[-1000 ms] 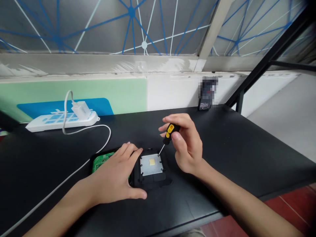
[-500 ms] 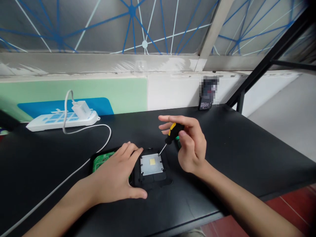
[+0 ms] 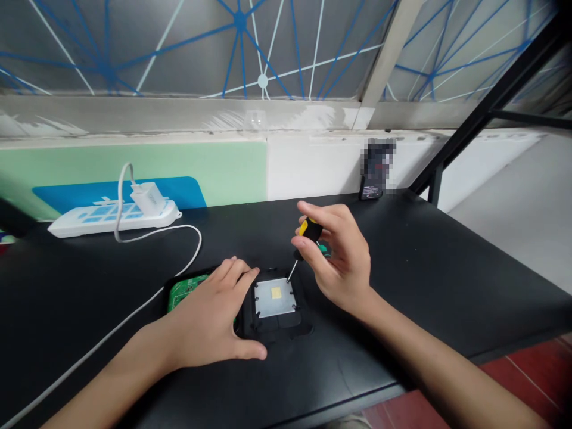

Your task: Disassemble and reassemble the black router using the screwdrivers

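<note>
At nine o'clock from the plate (image 3: 266, 305) lies the green board (image 3: 186, 290), partly covered by the left hand (image 3: 210, 325), its fingers spread, unmoved. The screwdriver (image 3: 310, 230) tip remains at the plate's one o'clock corner. The right hand (image 3: 342, 259) grips the handle, its thumb now swung toward nine o'clock compared with half a second ago.

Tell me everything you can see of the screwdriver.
The screwdriver has a black and yellow handle, apparently plastic or rubber, and a thin, metal-looking shaft. The right hand grips the handle, partly hiding it. It leans, tip down, at the far right corner of the silvery plate; the tip's shape is too small to tell.
</note>
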### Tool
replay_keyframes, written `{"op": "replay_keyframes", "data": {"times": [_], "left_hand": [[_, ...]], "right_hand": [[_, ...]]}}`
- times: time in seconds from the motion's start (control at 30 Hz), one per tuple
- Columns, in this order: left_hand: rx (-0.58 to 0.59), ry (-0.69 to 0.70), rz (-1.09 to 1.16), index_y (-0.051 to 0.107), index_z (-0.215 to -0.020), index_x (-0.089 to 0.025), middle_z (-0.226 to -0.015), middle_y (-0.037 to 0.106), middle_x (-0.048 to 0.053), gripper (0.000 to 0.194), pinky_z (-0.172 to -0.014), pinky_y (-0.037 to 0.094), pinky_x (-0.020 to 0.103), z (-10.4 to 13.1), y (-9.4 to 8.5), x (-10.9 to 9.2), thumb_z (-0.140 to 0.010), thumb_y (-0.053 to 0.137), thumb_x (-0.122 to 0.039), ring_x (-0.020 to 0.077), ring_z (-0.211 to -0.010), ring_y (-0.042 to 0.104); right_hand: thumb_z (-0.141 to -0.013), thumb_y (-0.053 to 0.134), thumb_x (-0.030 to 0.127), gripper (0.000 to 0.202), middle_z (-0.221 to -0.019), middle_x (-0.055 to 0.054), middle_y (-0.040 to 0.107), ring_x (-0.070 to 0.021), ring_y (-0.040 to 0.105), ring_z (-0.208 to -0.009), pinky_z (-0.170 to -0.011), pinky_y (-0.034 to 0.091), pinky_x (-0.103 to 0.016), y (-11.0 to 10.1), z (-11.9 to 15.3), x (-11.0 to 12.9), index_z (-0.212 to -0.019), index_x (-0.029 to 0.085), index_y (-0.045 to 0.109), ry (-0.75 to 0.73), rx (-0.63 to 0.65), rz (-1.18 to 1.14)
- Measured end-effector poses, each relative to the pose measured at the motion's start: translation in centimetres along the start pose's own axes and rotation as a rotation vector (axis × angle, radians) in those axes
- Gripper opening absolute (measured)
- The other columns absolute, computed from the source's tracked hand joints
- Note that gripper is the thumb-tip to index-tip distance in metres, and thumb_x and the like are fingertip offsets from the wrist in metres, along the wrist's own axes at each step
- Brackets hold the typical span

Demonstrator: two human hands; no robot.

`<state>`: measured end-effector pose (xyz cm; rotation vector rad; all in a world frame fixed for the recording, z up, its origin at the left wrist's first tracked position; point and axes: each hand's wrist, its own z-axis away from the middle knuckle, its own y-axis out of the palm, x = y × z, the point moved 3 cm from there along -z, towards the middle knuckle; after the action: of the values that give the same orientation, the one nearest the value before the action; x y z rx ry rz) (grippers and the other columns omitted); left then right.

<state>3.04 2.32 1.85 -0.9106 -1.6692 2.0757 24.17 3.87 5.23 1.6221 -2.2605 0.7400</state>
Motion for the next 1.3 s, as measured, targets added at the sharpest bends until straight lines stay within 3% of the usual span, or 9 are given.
{"op": "replay_keyframes", "data": {"times": [0.23,0.5,0.8,0.9,1.07,1.17,1.3], "left_hand": [[-0.03,0.019,0.019,0.044,-0.151,-0.015,-0.141,0.053,0.02,0.104,-0.112,0.04,0.068,0.12,0.14,0.09,-0.071,0.077,-0.072,0.0485,-0.137,0.043],[-0.01,0.004,0.022,0.044,-0.152,-0.007,-0.142,0.052,0.023,0.108,-0.114,0.037,0.069,0.12,-0.03,0.01,-0.07,0.08,-0.068,0.0497,-0.138,0.042],[-0.01,0.007,0.013,0.044,-0.152,-0.008,-0.143,0.051,0.023,0.108,-0.114,0.036,0.07,0.09,0.17,0.07,-0.071,0.077,-0.072,0.0502,-0.14,0.04],[-0.008,0.004,0.013,0.044,-0.152,-0.009,-0.143,0.051,0.023,0.107,-0.113,0.037,0.071,-0.01,0.12,0.0,-0.071,0.078,-0.071,0.0503,-0.139,0.041],[-0.016,0.004,0.025,0.044,-0.152,-0.008,-0.141,0.052,0.023,0.107,-0.11,0.041,0.07,-0.12,0.02,-0.02,-0.07,0.079,-0.068,0.0497,-0.136,0.044],[-0.035,0.007,0.047,0.046,-0.151,-0.011,-0.14,0.053,0.02,0.106,-0.113,0.039,0.068,-0.06,0.04,0.09,-0.069,0.081,-0.068,0.0484,-0.136,0.044],[-0.029,0.005,0.04,0.045,-0.151,-0.01,-0.141,0.053,0.02,0.106,-0.116,0.036,0.067,0.1,0.2,0.23,-0.07,0.079,-0.07,0.0474,-0.139,0.041]], "right_hand": [[-0.104,0.045,0.02,0.035,-0.124,-0.007,0.07,-0.0194,0.072,-0.099,-0.078,0.061,-0.039,0.04,0.28,-0.05,-0.134,0.03,0.059,0.06,0.022,-0.166],[-0.087,0.075,0.013,0.039,-0.102,-0.002,0.062,-0.0161,0.064,-0.085,-0.071,0.058,-0.035,-0.11,-0.12,-0.09,-0.121,0.031,0.067,-0.06,-0.044,-0.05],[-0.103,0.048,0.018,0.036,-0.124,-0.007,0.072,-0.0187,0.074,-0.097,-0.077,0.061,-0.038,-0.17,0.36,-0.08,-0.135,0.029,0.059,0.081,0.009,-0.159],[-0.097,0.061,0.018,0.034,-0.124,-0.007,0.069,-0.02,0.072,-0.097,-0.077,0.06,-0.039,-0.23,0.09,0.0,-0.129,0.029,0.064,0.045,0.015,-0.142],[-0.081,0.082,0.012,0.04,-0.098,-0.002,0.065,-0.0165,0.062,-0.084,-0.069,0.056,-0.034,-0.43,-0.53,0.63,-0.115,0.028,0.07,-0.087,-0.035,-0.048],[-0.086,0.074,0.009,0.036,-0.1,-0.002,0.068,-0.0157,0.064,-0.084,-0.067,0.055,-0.032,-0.44,-0.46,0.74,-0.116,0.028,0.069,-0.047,-0.045,-0.021],[-0.099,0.053,0.011,0.04,-0.116,-0.005,0.07,-0.0169,0.071,-0.094,-0.075,0.06,-0.036,-0.27,0.01,0.52,-0.134,0.028,0.061,0.05,0.013,-0.112]]}}
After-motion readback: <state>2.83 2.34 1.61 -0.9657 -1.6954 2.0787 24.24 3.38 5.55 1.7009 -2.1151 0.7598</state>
